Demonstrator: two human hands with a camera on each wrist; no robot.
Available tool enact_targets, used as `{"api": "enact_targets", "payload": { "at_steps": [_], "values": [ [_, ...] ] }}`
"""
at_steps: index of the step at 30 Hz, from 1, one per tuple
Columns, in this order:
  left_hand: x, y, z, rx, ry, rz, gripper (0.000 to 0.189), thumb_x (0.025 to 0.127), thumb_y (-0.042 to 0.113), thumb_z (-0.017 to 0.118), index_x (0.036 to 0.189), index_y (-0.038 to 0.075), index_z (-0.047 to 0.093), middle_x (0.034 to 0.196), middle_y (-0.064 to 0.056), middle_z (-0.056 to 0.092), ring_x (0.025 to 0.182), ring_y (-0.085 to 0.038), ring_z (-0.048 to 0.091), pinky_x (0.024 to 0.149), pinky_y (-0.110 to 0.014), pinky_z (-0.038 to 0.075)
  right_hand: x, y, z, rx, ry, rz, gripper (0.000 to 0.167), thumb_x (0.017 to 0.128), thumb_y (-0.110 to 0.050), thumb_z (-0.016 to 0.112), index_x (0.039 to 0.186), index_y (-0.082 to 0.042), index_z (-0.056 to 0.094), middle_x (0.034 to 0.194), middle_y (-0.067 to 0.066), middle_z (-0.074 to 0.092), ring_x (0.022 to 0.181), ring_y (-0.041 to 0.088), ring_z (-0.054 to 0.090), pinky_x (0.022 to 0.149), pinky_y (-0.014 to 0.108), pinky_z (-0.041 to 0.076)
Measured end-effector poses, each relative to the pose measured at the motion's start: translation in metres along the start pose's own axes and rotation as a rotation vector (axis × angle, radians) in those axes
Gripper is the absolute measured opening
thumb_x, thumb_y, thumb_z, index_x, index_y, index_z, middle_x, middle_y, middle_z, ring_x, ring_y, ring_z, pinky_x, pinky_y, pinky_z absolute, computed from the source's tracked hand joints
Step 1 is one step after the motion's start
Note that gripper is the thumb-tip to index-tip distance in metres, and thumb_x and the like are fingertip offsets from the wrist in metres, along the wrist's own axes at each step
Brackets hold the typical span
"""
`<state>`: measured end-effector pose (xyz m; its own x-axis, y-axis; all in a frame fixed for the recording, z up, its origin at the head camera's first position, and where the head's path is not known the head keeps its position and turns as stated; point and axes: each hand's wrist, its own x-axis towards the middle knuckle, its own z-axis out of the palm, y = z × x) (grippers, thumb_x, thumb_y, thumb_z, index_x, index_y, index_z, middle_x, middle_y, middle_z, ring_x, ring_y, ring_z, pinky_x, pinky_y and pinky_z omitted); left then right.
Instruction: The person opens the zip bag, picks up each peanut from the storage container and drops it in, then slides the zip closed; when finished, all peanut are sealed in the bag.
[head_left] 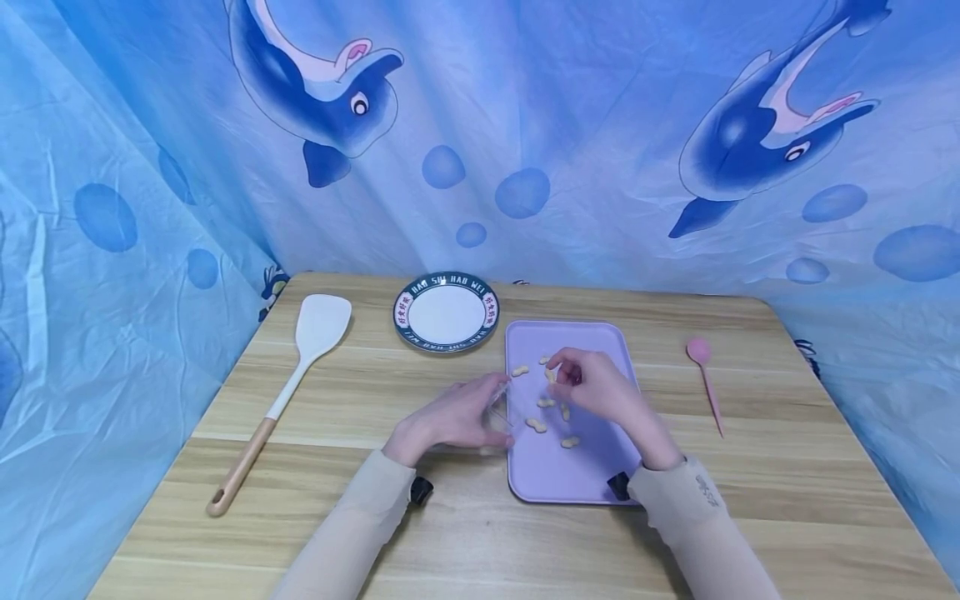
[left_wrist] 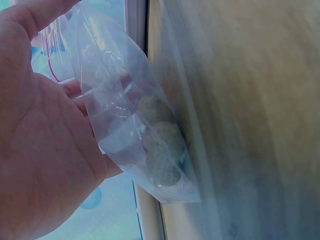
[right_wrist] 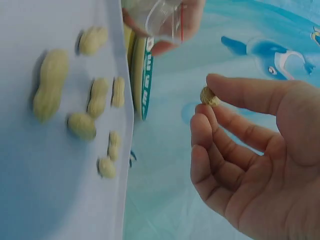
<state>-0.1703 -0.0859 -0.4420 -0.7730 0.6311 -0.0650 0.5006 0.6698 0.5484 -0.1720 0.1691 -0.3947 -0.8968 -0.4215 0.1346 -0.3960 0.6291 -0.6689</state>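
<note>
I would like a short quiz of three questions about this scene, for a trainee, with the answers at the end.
1. What does the right hand pinch?
2. True or false: in the head view, the pink spoon lies to the right of the purple tray.
3. The left hand holds: A) a white spatula, B) a clear bag, C) a plate.

Key: 1. A peanut. 2. True. 3. B.

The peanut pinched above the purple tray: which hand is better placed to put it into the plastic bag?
Probably the right hand: it pinches the peanut, while the left hand grips the clear plastic bag near the purple tray.
</note>
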Motion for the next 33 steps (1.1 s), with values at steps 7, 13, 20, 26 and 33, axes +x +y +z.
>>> {"api": "enact_targets", "payload": {
  "at_steps": [7,13,20,26,33],
  "values": [
    [0.000,0.001,0.000,-0.006,0.008,0.008,0.096,0.077,0.047,0.082,0.152,0.009,0.034,0.150,-0.008,0.046,0.134,-0.024,0.047,0.111,-0.046,0.038,0.006,-0.011,0.013,0.077,-0.004,0.063,0.021,0.083,-0.002,0.077,0.103,0.000,0.068,0.074,0.000,0.061,0.064,0.014,0.054,0.058,0.026,0.047],
    [0.001,0.001,0.000,0.009,0.012,-0.004,0.096,0.078,0.048,0.081,0.152,0.009,0.033,0.150,-0.008,0.046,0.134,-0.024,0.046,0.112,-0.050,0.035,0.006,-0.016,0.023,0.081,-0.028,0.066,0.020,0.082,-0.001,0.077,0.101,-0.001,0.068,0.073,0.000,0.061,0.063,0.012,0.054,0.054,0.025,0.047],
    [0.002,0.000,0.002,0.022,0.018,0.000,0.097,0.078,0.051,0.080,0.152,0.010,0.033,0.151,-0.009,0.046,0.134,-0.025,0.046,0.111,-0.052,0.035,0.005,-0.019,0.031,0.093,-0.047,0.061,0.021,0.080,-0.001,0.079,0.098,0.000,0.069,0.072,-0.001,0.062,0.062,0.011,0.055,0.055,0.025,0.048],
    [0.002,0.000,0.001,0.025,0.029,0.011,0.097,0.078,0.050,0.080,0.152,0.008,0.033,0.150,-0.010,0.046,0.133,-0.025,0.047,0.110,-0.052,0.036,0.005,-0.022,0.035,0.082,-0.058,0.057,0.021,0.079,-0.004,0.081,0.096,0.000,0.069,0.069,-0.002,0.062,0.059,0.010,0.055,0.053,0.024,0.047],
    [0.001,0.000,0.000,0.013,0.033,0.005,0.097,0.078,0.050,0.080,0.152,0.009,0.032,0.151,-0.008,0.046,0.133,-0.024,0.047,0.111,-0.053,0.035,0.006,-0.023,0.038,0.076,-0.067,0.083,0.021,0.080,-0.003,0.080,0.097,0.001,0.068,0.069,-0.002,0.062,0.059,0.010,0.056,0.052,0.025,0.048]
  ]
}}
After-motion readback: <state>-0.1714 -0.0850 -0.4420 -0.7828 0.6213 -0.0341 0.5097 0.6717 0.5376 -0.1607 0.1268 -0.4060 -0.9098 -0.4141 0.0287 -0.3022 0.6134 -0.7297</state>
